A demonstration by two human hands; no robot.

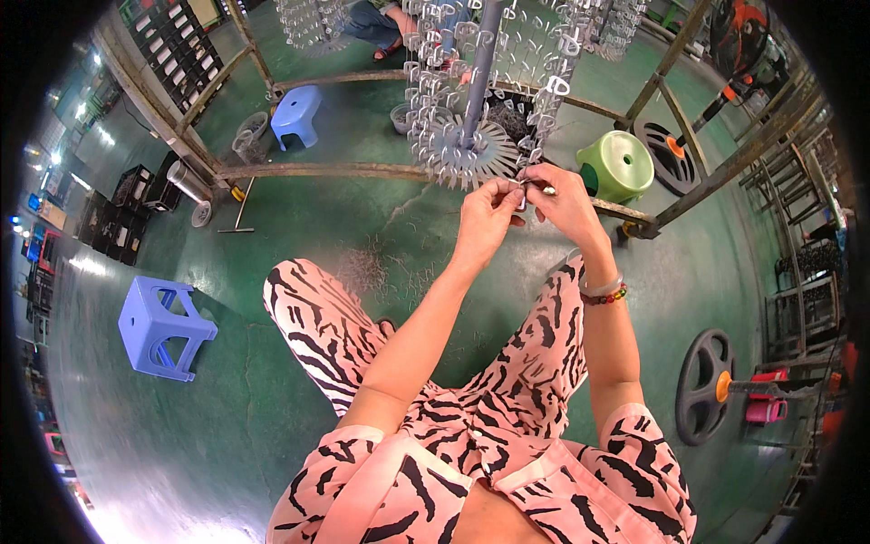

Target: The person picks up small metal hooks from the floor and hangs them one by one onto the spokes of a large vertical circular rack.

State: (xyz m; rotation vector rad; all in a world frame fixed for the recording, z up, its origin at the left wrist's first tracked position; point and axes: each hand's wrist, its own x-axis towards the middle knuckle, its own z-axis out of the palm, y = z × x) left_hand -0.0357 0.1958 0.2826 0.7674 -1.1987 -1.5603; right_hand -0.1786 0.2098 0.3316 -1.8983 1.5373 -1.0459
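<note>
In front of me hangs a rack of small silvery metal pieces, strung in rows around a grey upright pole. A disc of thin metal fins rings the pole's lower end. At the disc's near edge my two hands meet, fingertips almost touching. My left hand is closed in a pinch on a small metal piece. Closed as well, my right hand pinches at the same spot; its fingers hide most of what it grips. A small yellowish tip shows by its fingers, too small to name.
A rusty metal frame surrounds the rack. Stools stand about: blue behind left, purple-blue at left, green at right. Black round bases stand at right. Small scraps litter the floor. Another person's leg shows beyond.
</note>
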